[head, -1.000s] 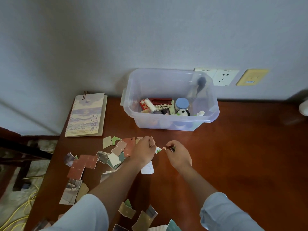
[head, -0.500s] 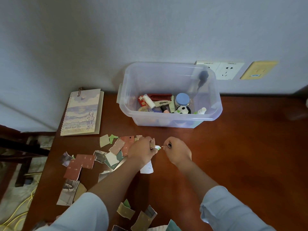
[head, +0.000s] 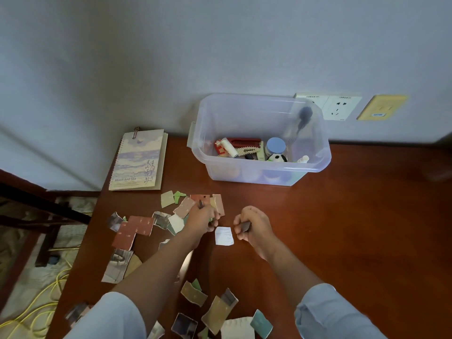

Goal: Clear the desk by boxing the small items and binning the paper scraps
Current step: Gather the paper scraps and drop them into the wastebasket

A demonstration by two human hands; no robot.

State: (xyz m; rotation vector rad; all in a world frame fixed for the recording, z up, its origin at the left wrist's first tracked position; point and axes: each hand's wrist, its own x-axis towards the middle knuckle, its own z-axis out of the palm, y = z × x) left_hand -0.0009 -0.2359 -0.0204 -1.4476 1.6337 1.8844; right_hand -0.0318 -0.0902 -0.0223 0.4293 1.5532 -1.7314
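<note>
A clear plastic box (head: 315, 167) stands at the back of the wooden desk and holds several small items (head: 249, 150). Torn paper scraps (head: 137, 228) lie scattered over the desk's left and front parts. My left hand (head: 203, 218) grips a few scraps, with pink and green bits showing between its fingers. My right hand (head: 254, 227) pinches a small dark scrap. A white scrap (head: 223, 236) lies flat on the desk between the two hands.
A spiral notebook (head: 138, 162) lies at the desk's back left corner. Wall sockets (head: 340, 107) and a yellow plate (head: 381, 107) sit behind the box. The desk's left edge drops to a floor with yellow cable (head: 31, 304). More scraps (head: 220, 311) lie near the front edge.
Both hands have drawn back from each other and slightly toward me, uncovering the white scrap between them. The view has shifted.
</note>
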